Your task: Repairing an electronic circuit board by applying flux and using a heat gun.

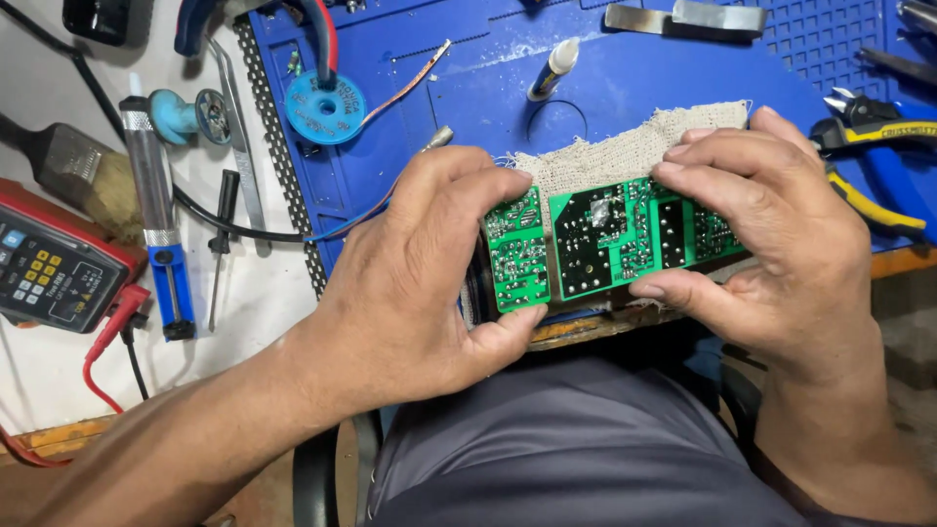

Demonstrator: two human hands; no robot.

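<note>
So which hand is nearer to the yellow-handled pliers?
Right. The right hand sits just beside the yellow-handled pliers, holding the green circuit board; the left hand grips the board's far end.

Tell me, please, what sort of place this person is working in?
Most likely an electronics repair bench. Both hands, left hand and right hand, hold a green circuit board solder side up, over a blue work mat. A desoldering pump, a solder wick spool and a multimeter lie nearby.
</note>
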